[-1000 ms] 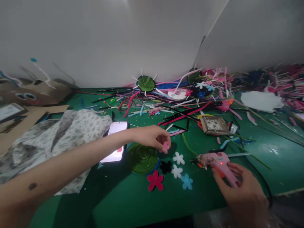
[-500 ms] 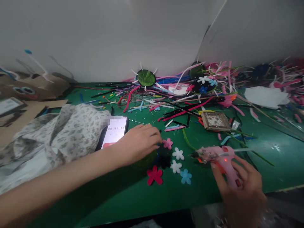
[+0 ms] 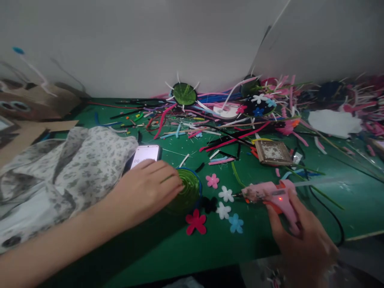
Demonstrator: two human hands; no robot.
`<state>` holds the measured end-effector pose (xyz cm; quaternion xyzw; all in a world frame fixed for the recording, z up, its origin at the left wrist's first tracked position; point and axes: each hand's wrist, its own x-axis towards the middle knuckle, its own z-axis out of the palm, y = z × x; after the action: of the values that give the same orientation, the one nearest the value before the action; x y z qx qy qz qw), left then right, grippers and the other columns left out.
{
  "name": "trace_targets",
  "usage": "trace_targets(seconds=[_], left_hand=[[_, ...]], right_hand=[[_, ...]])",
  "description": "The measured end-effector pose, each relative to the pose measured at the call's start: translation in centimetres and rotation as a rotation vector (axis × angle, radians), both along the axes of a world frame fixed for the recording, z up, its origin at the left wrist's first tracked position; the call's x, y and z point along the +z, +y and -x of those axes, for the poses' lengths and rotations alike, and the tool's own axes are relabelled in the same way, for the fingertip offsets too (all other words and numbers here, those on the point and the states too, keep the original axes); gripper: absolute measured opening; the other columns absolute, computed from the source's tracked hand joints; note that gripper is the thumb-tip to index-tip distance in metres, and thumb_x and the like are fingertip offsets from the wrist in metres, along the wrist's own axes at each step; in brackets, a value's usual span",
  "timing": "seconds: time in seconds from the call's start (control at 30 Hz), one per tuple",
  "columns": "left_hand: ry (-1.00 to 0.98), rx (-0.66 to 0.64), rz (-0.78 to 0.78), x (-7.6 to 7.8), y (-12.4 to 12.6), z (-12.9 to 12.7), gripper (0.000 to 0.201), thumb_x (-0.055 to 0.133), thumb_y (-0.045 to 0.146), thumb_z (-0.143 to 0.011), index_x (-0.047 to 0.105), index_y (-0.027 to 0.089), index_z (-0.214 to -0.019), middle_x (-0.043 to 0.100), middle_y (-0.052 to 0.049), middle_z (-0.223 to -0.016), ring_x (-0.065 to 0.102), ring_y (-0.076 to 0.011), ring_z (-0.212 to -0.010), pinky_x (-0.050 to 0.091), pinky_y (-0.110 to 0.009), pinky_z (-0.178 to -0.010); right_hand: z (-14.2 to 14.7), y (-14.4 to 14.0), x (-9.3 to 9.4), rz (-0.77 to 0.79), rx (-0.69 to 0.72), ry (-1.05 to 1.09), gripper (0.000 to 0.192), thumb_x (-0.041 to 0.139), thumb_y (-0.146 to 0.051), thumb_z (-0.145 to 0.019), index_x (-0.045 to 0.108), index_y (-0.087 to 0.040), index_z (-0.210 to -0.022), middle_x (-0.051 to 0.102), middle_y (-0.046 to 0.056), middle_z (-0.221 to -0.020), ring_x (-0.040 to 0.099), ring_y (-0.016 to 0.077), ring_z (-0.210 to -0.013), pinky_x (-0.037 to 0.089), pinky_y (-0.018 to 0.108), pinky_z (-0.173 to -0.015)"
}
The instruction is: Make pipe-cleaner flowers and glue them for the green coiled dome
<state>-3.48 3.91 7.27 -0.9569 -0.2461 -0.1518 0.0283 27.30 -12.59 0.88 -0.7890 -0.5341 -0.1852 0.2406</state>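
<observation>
My left hand (image 3: 148,186), fingers bent and pressed together, reaches over the left side of a green coiled disc (image 3: 190,188) with a blue rim. Its fingertips are at the disc's surface; anything between them is hidden. Wrapped round the handle of a pink hot glue gun (image 3: 267,192) is my right hand (image 3: 303,228). The gun's nozzle points left, close to a white felt flower (image 3: 226,194). Near the disc lie a pink flower (image 3: 213,181), a black flower (image 3: 209,205), a red flower (image 3: 196,222), another white flower (image 3: 223,210) and a blue flower (image 3: 236,223).
A phone (image 3: 145,154) showing a timer is partly behind my left hand, beside a patterned cloth (image 3: 99,156). Pipe cleaner scraps (image 3: 180,130) litter the back of the green table, with a small framed tray (image 3: 273,153) at right. The gun's black cable (image 3: 337,224) trails rightward.
My left hand has drawn back leftward, uncovering more of the green disc and the black flower. The glue gun has shifted slightly left, its nozzle now near the white flower.
</observation>
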Motion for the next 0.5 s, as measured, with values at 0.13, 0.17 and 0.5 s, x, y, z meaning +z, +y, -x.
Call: trace_targets(seconds=[0.13,0.17,0.5], left_hand=[[0.125,0.142,0.078,0.9,5.3,0.6,0.026,0.047,0.038,-0.093,0.068,0.023,-0.096,0.069,-0.006,-0.094,0.061,-0.0240,-0.090,0.042,-0.036,-0.081],[0.137,0.176,0.099,1.0,6.7,0.5,0.026,0.047,0.037,-0.093,0.069,0.023,-0.096,0.069,-0.006,-0.095,0.061,-0.0242,-0.091,0.041,-0.036,-0.081],[0.207,0.238,0.496,-1.8,15.1,-3.7,0.023,0.068,0.044,-0.074,0.073,0.028,-0.089,0.072,0.001,-0.096,0.063,-0.0199,-0.086,0.038,-0.025,-0.064]], right_hand=[[0.6,0.6,0.0,-0.029,-0.102,-0.028,0.059,0.061,-0.040,-0.085,0.048,-0.020,-0.140,0.070,0.008,-0.090,0.065,0.0246,-0.074,0.045,0.033,-0.064],[0.7,0.8,0.0,-0.041,-0.110,-0.021,0.059,0.061,-0.040,-0.086,0.049,-0.019,-0.139,0.070,0.008,-0.088,0.065,0.0243,-0.073,0.045,0.033,-0.063],[0.4,1.0,-1.0,-0.129,-0.061,-0.077,0.059,0.067,-0.035,-0.082,0.051,-0.018,-0.137,0.072,0.009,-0.089,0.068,0.0258,-0.073,0.051,0.033,-0.063]])
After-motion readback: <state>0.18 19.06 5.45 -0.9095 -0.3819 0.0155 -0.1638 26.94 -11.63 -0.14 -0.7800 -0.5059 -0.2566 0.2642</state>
